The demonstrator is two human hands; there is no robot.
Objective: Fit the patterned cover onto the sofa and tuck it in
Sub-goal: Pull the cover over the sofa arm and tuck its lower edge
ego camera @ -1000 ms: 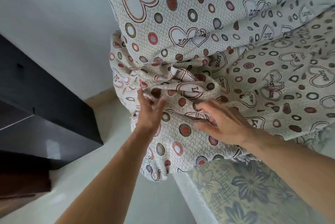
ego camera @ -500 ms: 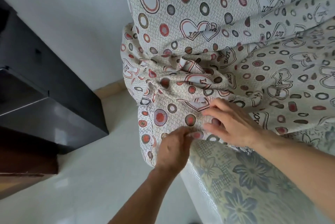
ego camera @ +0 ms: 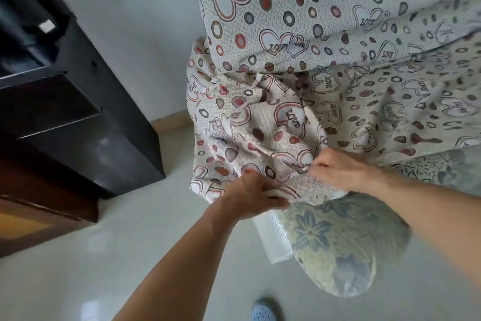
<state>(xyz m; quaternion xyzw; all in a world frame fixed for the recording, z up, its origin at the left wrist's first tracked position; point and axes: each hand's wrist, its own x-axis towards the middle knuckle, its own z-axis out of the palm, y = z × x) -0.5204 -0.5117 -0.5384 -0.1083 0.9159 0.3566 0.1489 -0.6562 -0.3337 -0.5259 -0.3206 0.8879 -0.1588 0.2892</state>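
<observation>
both hands down at the corner of the sofa here, working the patterned cover, a quilted cream fabric printed with "love" hearts and ringed dots. the left hand has its fingers curled around the cover's lower edge, gripping a bunched fold. just to its right, the right hand pinches a ridge of the same cloth, knuckles up, fingertips buried in the gathers. above both hands the cover puckers into soft rounded folds, then stretches smooth and taut up over the sofa back. below the right hand the sofa's rounded arm is still bare, a nubbly pale upholstery with grey-blue flowers. left of the left hand, a glossy pale tiled floor and a dark, boxy cabinet. near the left forearm, a blue perforated shoe
</observation>
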